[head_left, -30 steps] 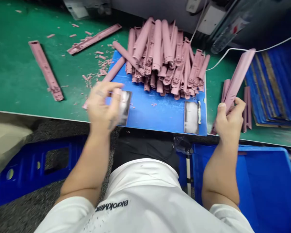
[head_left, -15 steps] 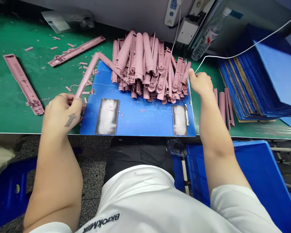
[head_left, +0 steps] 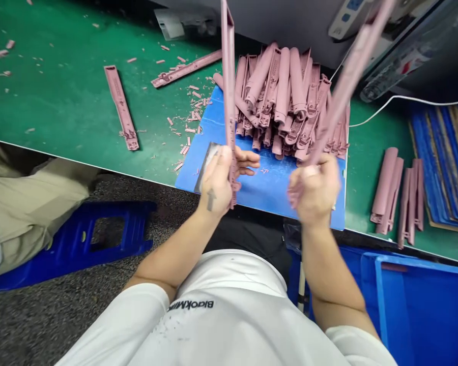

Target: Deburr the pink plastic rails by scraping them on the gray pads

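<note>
My left hand (head_left: 222, 179) grips the lower end of a long pink plastic strip (head_left: 227, 71) that stands upright over the blue board (head_left: 269, 190). My right hand (head_left: 315, 186) is closed round the end of a second pink strip (head_left: 347, 76), which leans up and to the right and is blurred by motion. Both hands are close together above the board's near edge. Behind them a pile of pink plastic parts (head_left: 286, 99) lies on the board's far half.
Two loose pink strips (head_left: 121, 105) and small pink scraps lie on the green table (head_left: 61, 101). A few pink parts (head_left: 397, 195) rest at the right beside stacked blue sheets (head_left: 442, 162). A blue bin (head_left: 416, 305) and a blue stool (head_left: 99, 239) are below the table.
Both hands came in from the sides to the middle. The left lifted its strip off the table to upright. The right left the pile and now holds a raised strip.
</note>
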`<act>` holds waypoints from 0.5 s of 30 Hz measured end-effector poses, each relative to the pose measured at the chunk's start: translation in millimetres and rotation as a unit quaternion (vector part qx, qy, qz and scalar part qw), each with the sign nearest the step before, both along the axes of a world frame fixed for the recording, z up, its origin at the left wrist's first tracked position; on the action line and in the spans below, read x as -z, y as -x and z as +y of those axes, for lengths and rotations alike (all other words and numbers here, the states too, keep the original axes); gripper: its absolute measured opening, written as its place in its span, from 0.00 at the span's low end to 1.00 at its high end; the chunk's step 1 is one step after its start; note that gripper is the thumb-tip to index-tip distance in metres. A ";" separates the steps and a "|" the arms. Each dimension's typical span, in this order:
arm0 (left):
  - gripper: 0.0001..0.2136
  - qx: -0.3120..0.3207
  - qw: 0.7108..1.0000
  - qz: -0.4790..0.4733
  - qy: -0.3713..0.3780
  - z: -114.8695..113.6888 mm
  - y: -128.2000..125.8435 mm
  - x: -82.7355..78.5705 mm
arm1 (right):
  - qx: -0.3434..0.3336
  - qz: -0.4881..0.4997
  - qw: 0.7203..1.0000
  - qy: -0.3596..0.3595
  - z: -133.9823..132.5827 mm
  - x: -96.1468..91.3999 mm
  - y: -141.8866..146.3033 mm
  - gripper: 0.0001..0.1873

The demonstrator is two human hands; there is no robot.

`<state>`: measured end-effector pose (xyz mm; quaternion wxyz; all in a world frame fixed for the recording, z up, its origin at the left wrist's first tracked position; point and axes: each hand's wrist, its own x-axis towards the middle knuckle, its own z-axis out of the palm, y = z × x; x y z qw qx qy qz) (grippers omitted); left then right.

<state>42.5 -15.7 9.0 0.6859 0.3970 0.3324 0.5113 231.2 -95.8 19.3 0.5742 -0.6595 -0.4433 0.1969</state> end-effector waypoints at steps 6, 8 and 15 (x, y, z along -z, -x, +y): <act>0.29 0.027 0.995 0.041 -0.090 -35.2 -7.8 11.3 | -0.112 0.070 0.986 -0.100 -1.0 40.5 81.0 0.26; 0.30 0.018 0.992 0.061 -0.112 -39.1 -5.1 18.8 | -0.112 0.072 0.987 -0.088 -1.7 43.1 78.3 0.26; 0.28 0.041 0.986 0.080 -0.143 -44.4 -9.0 37.1 | -0.076 0.027 0.995 -0.059 -9.1 44.2 82.0 0.29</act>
